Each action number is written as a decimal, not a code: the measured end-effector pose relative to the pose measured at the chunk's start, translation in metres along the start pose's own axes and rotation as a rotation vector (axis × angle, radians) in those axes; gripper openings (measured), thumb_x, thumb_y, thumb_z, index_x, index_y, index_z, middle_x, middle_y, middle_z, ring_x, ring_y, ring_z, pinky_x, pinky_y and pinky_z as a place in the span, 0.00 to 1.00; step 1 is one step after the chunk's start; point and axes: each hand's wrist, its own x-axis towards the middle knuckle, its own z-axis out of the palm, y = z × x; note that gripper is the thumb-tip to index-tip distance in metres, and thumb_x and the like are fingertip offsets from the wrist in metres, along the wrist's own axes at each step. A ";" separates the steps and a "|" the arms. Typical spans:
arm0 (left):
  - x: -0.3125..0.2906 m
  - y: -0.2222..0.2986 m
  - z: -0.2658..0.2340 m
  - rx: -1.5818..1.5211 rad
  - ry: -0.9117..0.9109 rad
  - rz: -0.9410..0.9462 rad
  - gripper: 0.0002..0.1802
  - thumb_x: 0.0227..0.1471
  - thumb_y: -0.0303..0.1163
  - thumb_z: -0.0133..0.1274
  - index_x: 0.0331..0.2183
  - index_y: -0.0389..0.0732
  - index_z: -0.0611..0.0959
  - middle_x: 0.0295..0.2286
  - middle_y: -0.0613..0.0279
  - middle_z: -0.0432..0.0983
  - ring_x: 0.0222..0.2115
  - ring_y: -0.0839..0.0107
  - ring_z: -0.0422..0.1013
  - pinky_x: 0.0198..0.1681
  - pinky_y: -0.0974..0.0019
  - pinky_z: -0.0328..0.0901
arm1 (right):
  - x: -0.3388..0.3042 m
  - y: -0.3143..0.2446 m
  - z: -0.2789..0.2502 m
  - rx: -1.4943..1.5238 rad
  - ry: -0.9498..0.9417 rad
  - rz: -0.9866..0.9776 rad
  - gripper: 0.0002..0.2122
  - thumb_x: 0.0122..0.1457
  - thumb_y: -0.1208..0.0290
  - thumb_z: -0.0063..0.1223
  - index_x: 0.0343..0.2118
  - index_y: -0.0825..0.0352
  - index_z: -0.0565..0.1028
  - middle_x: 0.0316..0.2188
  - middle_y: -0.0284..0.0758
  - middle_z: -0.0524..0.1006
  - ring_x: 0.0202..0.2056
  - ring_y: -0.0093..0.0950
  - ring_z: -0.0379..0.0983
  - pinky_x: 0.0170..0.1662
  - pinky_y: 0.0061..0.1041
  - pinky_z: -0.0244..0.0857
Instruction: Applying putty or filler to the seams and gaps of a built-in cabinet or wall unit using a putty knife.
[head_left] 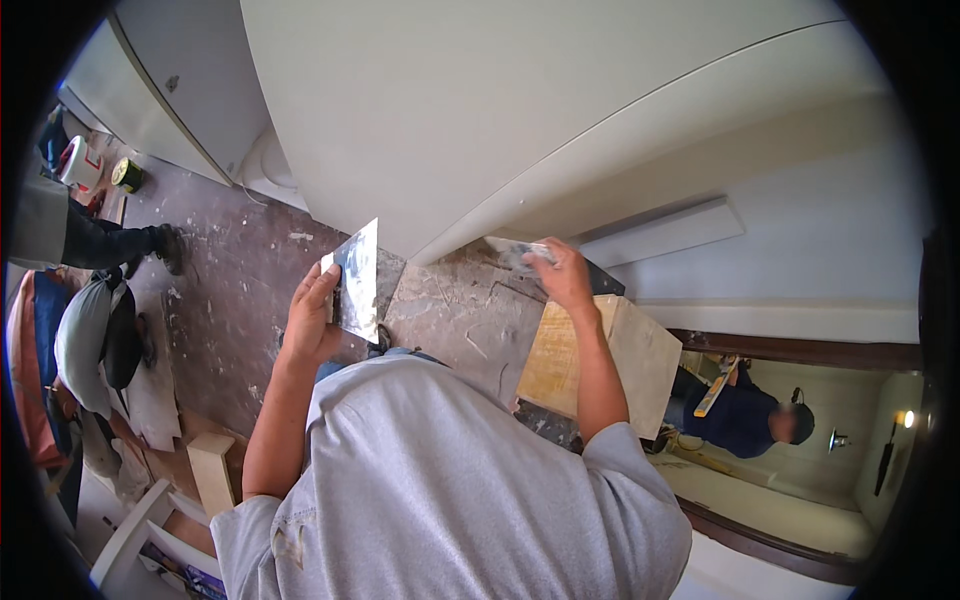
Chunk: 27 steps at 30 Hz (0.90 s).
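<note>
My left hand [313, 312] grips a wide putty knife [360, 290], its thumb pressed on the near side. White filler is smeared over the shiny metal blade, which stands upright in front of my body. To the right, my bent right hand [562, 274] is closed around a second putty knife [512, 250]. That blade is blurred and reaches left, close to the lower edge of the white panel [470, 120]. Both hands are apart from each other, and the wall panel rises beyond them.
Under my right forearm stands a wooden box [552, 358]. A white board [665, 232] leans by the wall. Left, a person's leg [120, 242] is near a white bucket [82, 163], a small tin [127, 175] and bags [85, 340]. Another person [745, 415] holds a yellow level [715, 388] beyond the doorway.
</note>
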 end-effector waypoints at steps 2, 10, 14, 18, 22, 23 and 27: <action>0.002 -0.006 -0.007 0.029 0.020 -0.005 0.16 0.68 0.32 0.45 0.53 0.36 0.73 0.43 0.59 0.80 0.40 0.72 0.79 0.44 0.64 0.76 | 0.004 0.010 -0.018 -0.182 0.085 -0.085 0.13 0.56 0.64 0.65 0.38 0.69 0.82 0.38 0.41 0.82 0.42 0.38 0.78 0.46 0.32 0.71; 0.001 -0.019 -0.008 0.048 0.015 -0.019 0.17 0.68 0.33 0.44 0.54 0.36 0.74 0.44 0.58 0.79 0.41 0.71 0.79 0.45 0.64 0.76 | 0.023 0.006 -0.038 -0.482 0.237 -0.249 0.07 0.59 0.68 0.60 0.34 0.65 0.80 0.35 0.36 0.81 0.39 0.40 0.76 0.43 0.37 0.71; -0.003 -0.018 -0.006 0.029 0.045 -0.010 0.16 0.68 0.33 0.44 0.53 0.36 0.74 0.44 0.58 0.79 0.42 0.71 0.79 0.45 0.64 0.76 | 0.030 0.009 -0.038 -0.502 0.254 -0.239 0.06 0.59 0.67 0.60 0.35 0.64 0.81 0.35 0.34 0.80 0.39 0.39 0.76 0.43 0.36 0.71; -0.004 -0.020 -0.008 0.037 0.054 -0.014 0.16 0.68 0.32 0.45 0.53 0.36 0.74 0.44 0.58 0.79 0.41 0.71 0.79 0.45 0.64 0.76 | 0.035 0.015 -0.035 -0.526 0.251 -0.247 0.06 0.60 0.66 0.60 0.35 0.63 0.81 0.35 0.33 0.80 0.40 0.38 0.76 0.43 0.36 0.71; -0.006 -0.019 -0.008 0.030 0.045 -0.018 0.16 0.68 0.33 0.45 0.53 0.36 0.74 0.43 0.58 0.80 0.40 0.71 0.79 0.44 0.64 0.76 | 0.037 0.018 -0.027 -0.557 0.220 -0.240 0.06 0.60 0.66 0.60 0.35 0.62 0.81 0.35 0.32 0.80 0.40 0.38 0.76 0.44 0.36 0.71; -0.006 -0.019 -0.006 0.019 0.048 -0.015 0.16 0.68 0.33 0.45 0.53 0.36 0.74 0.43 0.58 0.80 0.40 0.71 0.79 0.44 0.64 0.77 | 0.036 0.019 -0.024 -0.555 0.191 -0.227 0.07 0.60 0.66 0.59 0.35 0.62 0.81 0.36 0.33 0.80 0.40 0.38 0.76 0.44 0.36 0.71; -0.004 -0.020 -0.008 0.023 0.050 -0.013 0.16 0.68 0.32 0.45 0.53 0.36 0.74 0.43 0.58 0.80 0.39 0.71 0.80 0.43 0.65 0.77 | 0.028 0.015 -0.018 -0.451 0.051 -0.210 0.08 0.59 0.66 0.60 0.37 0.63 0.82 0.36 0.34 0.80 0.41 0.39 0.76 0.45 0.37 0.70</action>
